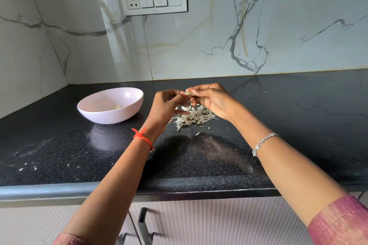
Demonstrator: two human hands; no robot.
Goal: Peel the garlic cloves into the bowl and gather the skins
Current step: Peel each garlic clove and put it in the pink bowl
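**Papery skin, slick clove: a job for fingertips**

Pale pink bowl [111,118] sits on the black speckled countertop [59,145], to the left of both hands. One peeled clove [117,107] lies inside it, near the bottom. Skins [196,116] lie in a loose heap on the counter, under and just beyond the hands, with a few stray flakes nearer the front edge.

We note the garlic clove [188,93] held in the air above that heap, between the two hands. Right hand [213,99]: thumb and forefinger pinch one end of the clove, and the other fingers curl loosely beneath. Left hand [167,105]: fingertips are closed on the clove's other end. Whether they hold flesh or only a flap of skin is too small for us to tell.

Handling, as we judge it:
- **Clove:** It is light, small and firm, so it needs no force, only a sure pinch. Once bare it is likely slick and may squirt out of a hard squeeze.
- **Best hold:** We would grip it across the flat sides with one hand, leaving the tip free for the other hand's nail to lift the skin.
- **Skin:** It is thin, dry and brittle, and probably tears into shreds rather than coming away whole. It weighs almost nothing, so a breath could scatter it.
- **Gathering:** We would sweep the heap along the counter with a cupped palm, not pick it up flake by flake.
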